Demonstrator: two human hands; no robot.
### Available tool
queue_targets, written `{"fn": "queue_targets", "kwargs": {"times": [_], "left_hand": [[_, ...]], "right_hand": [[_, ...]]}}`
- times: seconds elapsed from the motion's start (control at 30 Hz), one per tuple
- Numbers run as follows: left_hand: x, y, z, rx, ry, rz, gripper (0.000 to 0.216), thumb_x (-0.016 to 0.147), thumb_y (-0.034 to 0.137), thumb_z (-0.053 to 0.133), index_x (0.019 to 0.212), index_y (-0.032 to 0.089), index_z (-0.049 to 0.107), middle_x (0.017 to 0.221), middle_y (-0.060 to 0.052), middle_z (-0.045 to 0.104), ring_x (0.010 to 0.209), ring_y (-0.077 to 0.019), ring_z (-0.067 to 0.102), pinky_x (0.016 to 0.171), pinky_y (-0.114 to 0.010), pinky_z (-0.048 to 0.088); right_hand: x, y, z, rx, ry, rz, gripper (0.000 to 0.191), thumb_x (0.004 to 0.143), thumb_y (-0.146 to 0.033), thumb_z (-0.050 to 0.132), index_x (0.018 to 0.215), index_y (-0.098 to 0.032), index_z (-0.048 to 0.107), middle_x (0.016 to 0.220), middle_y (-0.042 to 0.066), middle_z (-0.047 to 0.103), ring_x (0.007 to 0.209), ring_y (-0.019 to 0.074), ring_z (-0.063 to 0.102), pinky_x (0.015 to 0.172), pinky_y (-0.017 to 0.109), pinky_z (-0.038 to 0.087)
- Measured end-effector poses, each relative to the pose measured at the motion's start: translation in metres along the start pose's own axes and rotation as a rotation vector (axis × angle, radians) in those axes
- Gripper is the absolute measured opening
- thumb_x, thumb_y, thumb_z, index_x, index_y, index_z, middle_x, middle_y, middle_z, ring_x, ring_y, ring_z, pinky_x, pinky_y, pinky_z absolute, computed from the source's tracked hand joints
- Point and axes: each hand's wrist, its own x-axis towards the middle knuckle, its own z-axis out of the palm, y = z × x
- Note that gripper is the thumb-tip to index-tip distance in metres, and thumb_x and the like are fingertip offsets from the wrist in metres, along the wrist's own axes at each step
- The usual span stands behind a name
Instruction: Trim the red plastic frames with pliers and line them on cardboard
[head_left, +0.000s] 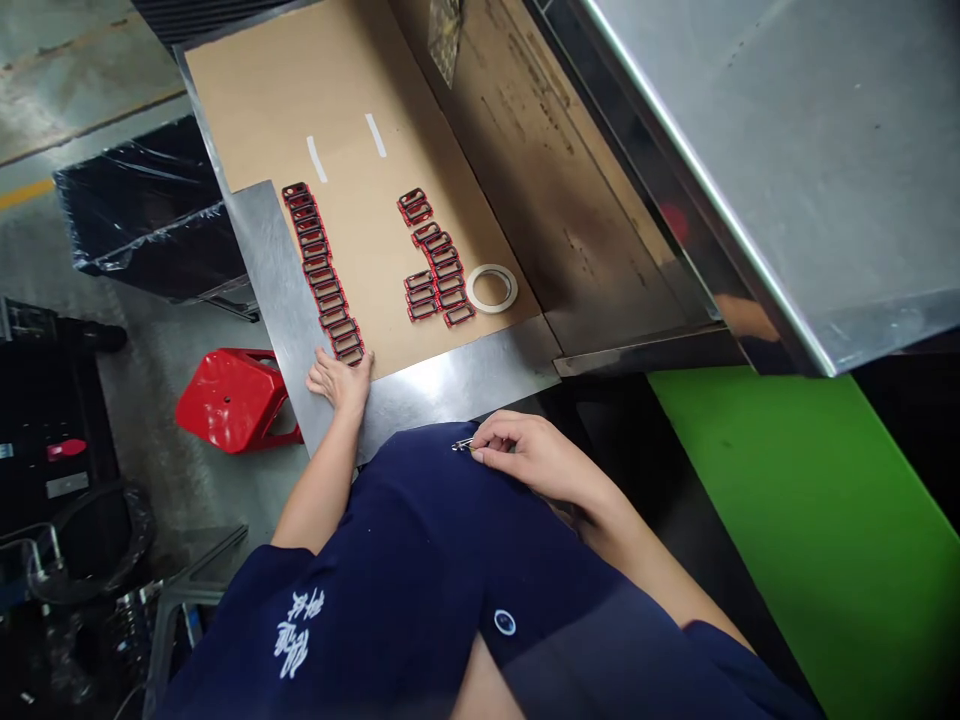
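Observation:
A long column of red-and-black rectangular frames (319,262) runs along the left side of the brown board (352,60). At its near end rests my left hand (341,382), thumb and fingers apart on either side of the last frames. My right hand (525,450) is close to my body, in front of the navy shirt. Its thumb and fingers pinch a small shiny metal tool (462,445), whose exact kind I cannot make out. Farther right on the board lies a looser group of the same frames (448,268), in short uneven rows.
A roll of tape (492,288) lies flat beside the right group. Two white strips (317,159) mark the board. The metal table edge (442,385) is in front of me, a red stool (229,400) at left. A metal machine panel (810,130) overhangs at right.

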Motion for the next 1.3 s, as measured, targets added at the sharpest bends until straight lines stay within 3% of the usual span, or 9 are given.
{"fn": "queue_targets", "kwargs": {"times": [0.13, 0.3, 0.47, 0.63, 0.8, 0.9, 1.03, 1.13, 1.3], "left_hand": [[-0.009, 0.015, -0.008, -0.012, 0.06, 0.167, 0.105, 0.077, 0.064, 0.071, 0.152, 0.003, 0.032, 0.15, -0.029, 0.043, 0.144, -0.041, 0.034, 0.122, -0.057, 0.018], [-0.005, 0.089, -0.002, -0.001, -0.143, 0.756, 0.045, 0.092, 0.033, 0.059, 0.134, 0.02, 0.062, 0.162, -0.016, 0.038, 0.15, -0.0359, 0.028, 0.122, -0.055, 0.017], [0.011, 0.131, 0.002, -0.137, -0.335, 0.741, 0.027, 0.088, 0.014, 0.054, 0.109, 0.013, 0.071, 0.164, -0.016, 0.036, 0.155, -0.0341, 0.022, 0.126, -0.057, 0.007], [-0.01, 0.094, -0.033, -0.551, -0.583, 0.504, 0.017, 0.089, 0.025, 0.057, 0.095, 0.012, 0.067, 0.127, -0.02, 0.067, 0.126, -0.0336, 0.06, 0.107, -0.054, 0.047], [-0.062, 0.043, -0.091, -1.009, -1.007, 0.275, 0.056, 0.094, 0.045, 0.058, 0.145, 0.025, 0.044, 0.129, -0.013, 0.065, 0.079, -0.0186, 0.073, 0.058, -0.028, 0.058], [-0.083, 0.028, -0.12, -1.186, -1.208, 0.275, 0.063, 0.091, 0.041, 0.07, 0.148, 0.029, 0.047, 0.142, -0.013, 0.058, 0.085, -0.0157, 0.072, 0.065, -0.026, 0.058], [-0.094, 0.018, -0.142, -1.145, -1.383, 0.352, 0.082, 0.086, 0.024, 0.078, 0.157, 0.03, 0.038, 0.146, -0.015, 0.056, 0.107, -0.0206, 0.07, 0.09, -0.031, 0.059], [-0.1, 0.011, -0.149, -1.143, -1.216, 0.396, 0.077, 0.084, 0.021, 0.076, 0.153, 0.028, 0.043, 0.151, -0.017, 0.048, 0.106, -0.0206, 0.071, 0.093, -0.035, 0.06], [-0.109, 0.004, -0.158, -0.955, -0.769, 0.665, 0.075, 0.082, 0.016, 0.073, 0.15, 0.029, 0.044, 0.15, -0.016, 0.045, 0.099, -0.0179, 0.07, 0.088, -0.036, 0.063]], "right_hand": [[-0.009, 0.01, -0.002, -0.002, -0.008, 0.043, 0.006, 0.09, -0.023, 0.071, 0.091, -0.021, 0.077, 0.092, 0.0, 0.067, 0.073, 0.0111, 0.062, 0.068, 0.023, 0.047], [-0.018, 0.019, -0.007, -0.093, 0.003, 0.103, 0.005, 0.086, -0.015, 0.071, 0.084, -0.018, 0.074, 0.087, 0.0, 0.067, 0.072, 0.0116, 0.062, 0.066, 0.022, 0.046], [-0.02, 0.022, -0.003, -0.044, 0.06, 0.04, 0.007, 0.086, -0.019, 0.069, 0.083, -0.018, 0.075, 0.093, 0.001, 0.068, 0.074, 0.0114, 0.061, 0.069, 0.023, 0.047], [-0.018, 0.023, -0.002, 0.237, 0.263, 0.011, 0.016, 0.087, -0.034, 0.071, 0.084, -0.019, 0.075, 0.094, 0.003, 0.069, 0.075, 0.0133, 0.063, 0.068, 0.024, 0.049], [-0.001, -0.004, 0.001, 0.617, 0.24, -0.172, 0.02, 0.084, -0.039, 0.078, 0.081, -0.019, 0.074, 0.09, 0.005, 0.07, 0.082, 0.0168, 0.065, 0.075, 0.027, 0.051], [0.019, -0.024, 0.012, 0.851, 0.096, -0.239, 0.022, 0.085, -0.039, 0.08, 0.082, -0.018, 0.074, 0.089, 0.006, 0.072, 0.094, 0.0204, 0.066, 0.09, 0.033, 0.052], [0.036, -0.034, 0.024, 1.013, -0.021, -0.161, 0.028, 0.082, -0.042, 0.083, 0.081, -0.016, 0.074, 0.086, 0.006, 0.071, 0.081, 0.0184, 0.066, 0.081, 0.033, 0.056], [0.03, -0.035, 0.017, 0.93, -0.001, -0.166, 0.031, 0.081, -0.046, 0.083, 0.081, -0.017, 0.074, 0.089, 0.006, 0.071, 0.076, 0.0183, 0.067, 0.072, 0.033, 0.06], [-0.005, -0.045, -0.007, -0.117, 0.388, -0.419, 0.008, 0.092, -0.027, 0.075, 0.097, -0.023, 0.08, 0.101, 0.006, 0.071, 0.088, 0.0179, 0.067, 0.079, 0.032, 0.058]]}}
